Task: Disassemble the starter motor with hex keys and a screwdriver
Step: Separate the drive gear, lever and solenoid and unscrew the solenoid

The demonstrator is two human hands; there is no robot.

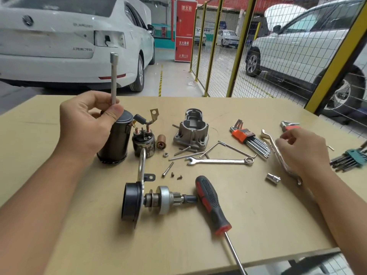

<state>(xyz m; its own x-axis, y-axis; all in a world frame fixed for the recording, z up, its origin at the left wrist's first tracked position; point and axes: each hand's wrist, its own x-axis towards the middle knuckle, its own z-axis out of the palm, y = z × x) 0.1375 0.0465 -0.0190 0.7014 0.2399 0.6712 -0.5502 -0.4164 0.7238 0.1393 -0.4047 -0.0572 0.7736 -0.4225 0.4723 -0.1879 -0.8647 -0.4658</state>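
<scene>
At left of centre the left hand (87,124) pinches a long bolt (114,78) between thumb and fingers, holding it upright above the black motor body (115,141), which stands on the surface (258,225). Just right of the body stands the solenoid (143,142), with a copper plunger (160,142) beside it. The grey housing (191,131) sits at upper centre. In the lower middle the drive gear assembly (151,200) lies on its side, its shaft end touching the handle of the screwdriver (211,203), whose shaft runs to the bottom edge. Loose bolts and screws (167,169) lie between these parts, with a spanner (219,160) and a single hex key (228,148) to their right. An orange-clipped hex key set (249,140) lies at right of centre. The right hand (301,149) hovers at right with fingers loosely curled, holding nothing, over a bent wrench (278,153). A socket (273,178) lies near it, and a teal key set (351,158) is at the right edge.
</scene>
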